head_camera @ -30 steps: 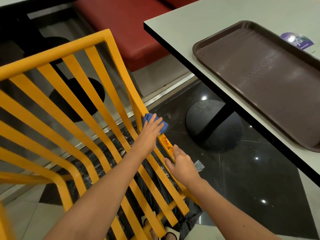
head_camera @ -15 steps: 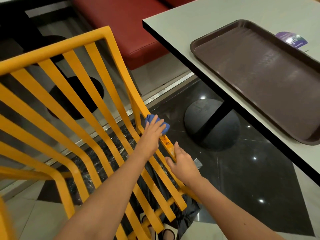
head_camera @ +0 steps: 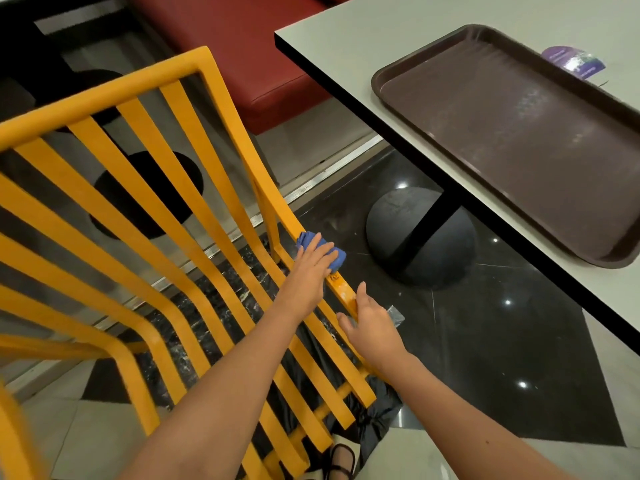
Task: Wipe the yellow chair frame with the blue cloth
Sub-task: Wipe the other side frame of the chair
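Head view: my left hand [head_camera: 313, 263] presses the cloth [head_camera: 320, 249] onto the chair [head_camera: 221, 216] side rail, fingers [head_camera: 320, 252] flat over it for wiping pressure. Right hand [head_camera: 372, 327] grips the rail just below, steadying the frame.

chair frame [head_camera: 145, 188] at left; surface [head_camera: 363, 39] at right, carrying a tray [head_camera: 519, 133]; cloth [head_camera: 320, 245] on the frame's right rail, under the left hand [head_camera: 311, 268].
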Demonstrator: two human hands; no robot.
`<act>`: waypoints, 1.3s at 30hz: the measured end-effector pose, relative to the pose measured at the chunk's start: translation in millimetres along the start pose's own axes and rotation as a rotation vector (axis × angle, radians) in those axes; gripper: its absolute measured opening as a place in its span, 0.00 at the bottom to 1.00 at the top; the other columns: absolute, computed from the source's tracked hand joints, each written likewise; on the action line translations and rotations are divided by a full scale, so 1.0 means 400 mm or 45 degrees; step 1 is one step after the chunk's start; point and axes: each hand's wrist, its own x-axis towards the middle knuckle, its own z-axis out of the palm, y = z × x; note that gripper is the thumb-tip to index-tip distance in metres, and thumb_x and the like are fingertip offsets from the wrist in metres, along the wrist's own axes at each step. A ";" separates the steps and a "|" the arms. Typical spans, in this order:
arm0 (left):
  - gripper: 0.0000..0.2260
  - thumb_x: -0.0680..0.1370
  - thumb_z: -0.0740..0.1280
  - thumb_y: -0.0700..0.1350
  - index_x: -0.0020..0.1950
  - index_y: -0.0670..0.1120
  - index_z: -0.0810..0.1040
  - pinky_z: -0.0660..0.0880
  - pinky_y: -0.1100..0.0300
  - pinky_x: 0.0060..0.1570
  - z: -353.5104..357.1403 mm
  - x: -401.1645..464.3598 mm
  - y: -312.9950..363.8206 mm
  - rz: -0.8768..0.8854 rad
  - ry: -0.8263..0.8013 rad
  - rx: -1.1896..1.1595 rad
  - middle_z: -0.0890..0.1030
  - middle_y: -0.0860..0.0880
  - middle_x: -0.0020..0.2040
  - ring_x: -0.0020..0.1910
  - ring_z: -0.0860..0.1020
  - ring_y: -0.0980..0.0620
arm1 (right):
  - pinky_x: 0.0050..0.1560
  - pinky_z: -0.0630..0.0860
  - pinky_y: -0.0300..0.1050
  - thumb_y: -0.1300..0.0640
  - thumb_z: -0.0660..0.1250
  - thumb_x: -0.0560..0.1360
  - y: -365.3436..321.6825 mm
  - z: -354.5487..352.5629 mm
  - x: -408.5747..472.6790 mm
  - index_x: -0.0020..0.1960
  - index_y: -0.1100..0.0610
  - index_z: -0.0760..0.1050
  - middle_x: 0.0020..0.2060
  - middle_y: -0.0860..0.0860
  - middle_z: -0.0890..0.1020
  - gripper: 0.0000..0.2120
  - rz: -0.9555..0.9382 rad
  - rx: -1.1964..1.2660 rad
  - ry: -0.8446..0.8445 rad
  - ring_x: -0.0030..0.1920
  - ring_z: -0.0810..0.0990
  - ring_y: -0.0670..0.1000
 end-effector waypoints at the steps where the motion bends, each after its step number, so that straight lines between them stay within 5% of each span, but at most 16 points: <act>1: 0.22 0.78 0.57 0.33 0.72 0.44 0.62 0.36 0.57 0.70 0.004 -0.013 0.010 0.026 -0.035 0.002 0.59 0.48 0.75 0.76 0.46 0.50 | 0.67 0.65 0.47 0.49 0.59 0.79 0.001 0.002 -0.004 0.76 0.59 0.44 0.73 0.56 0.61 0.34 0.000 -0.024 -0.002 0.72 0.61 0.54; 7: 0.22 0.79 0.58 0.36 0.73 0.46 0.61 0.40 0.55 0.71 -0.024 0.003 -0.013 0.155 -0.193 0.118 0.59 0.49 0.75 0.76 0.46 0.50 | 0.69 0.63 0.46 0.53 0.60 0.79 0.009 0.006 0.001 0.76 0.59 0.45 0.74 0.56 0.60 0.33 0.042 -0.046 0.053 0.73 0.60 0.54; 14: 0.21 0.79 0.57 0.34 0.72 0.44 0.63 0.38 0.55 0.71 0.000 -0.011 0.010 0.038 -0.076 -0.001 0.60 0.48 0.75 0.76 0.46 0.50 | 0.68 0.65 0.47 0.55 0.62 0.78 0.042 0.018 -0.024 0.76 0.58 0.43 0.74 0.56 0.59 0.36 0.146 -0.024 0.032 0.72 0.62 0.55; 22: 0.26 0.78 0.59 0.33 0.74 0.45 0.59 0.41 0.54 0.72 0.000 -0.016 -0.005 0.165 -0.193 0.103 0.56 0.48 0.76 0.76 0.44 0.49 | 0.58 0.72 0.46 0.55 0.59 0.80 0.056 0.018 -0.041 0.76 0.60 0.46 0.66 0.58 0.70 0.31 0.182 -0.056 0.056 0.64 0.71 0.56; 29: 0.21 0.77 0.58 0.31 0.70 0.41 0.65 0.39 0.51 0.71 0.006 0.003 0.007 -0.052 -0.027 -0.070 0.61 0.45 0.74 0.76 0.47 0.47 | 0.54 0.73 0.46 0.53 0.59 0.79 0.074 0.007 -0.061 0.76 0.58 0.47 0.63 0.58 0.73 0.31 0.232 -0.042 0.020 0.59 0.75 0.56; 39: 0.26 0.76 0.59 0.29 0.73 0.44 0.60 0.41 0.54 0.72 0.027 -0.066 0.060 0.251 -0.270 -0.009 0.57 0.47 0.76 0.76 0.45 0.49 | 0.55 0.73 0.47 0.53 0.58 0.80 0.073 0.005 -0.084 0.75 0.61 0.51 0.62 0.61 0.74 0.28 0.270 -0.085 0.003 0.60 0.75 0.58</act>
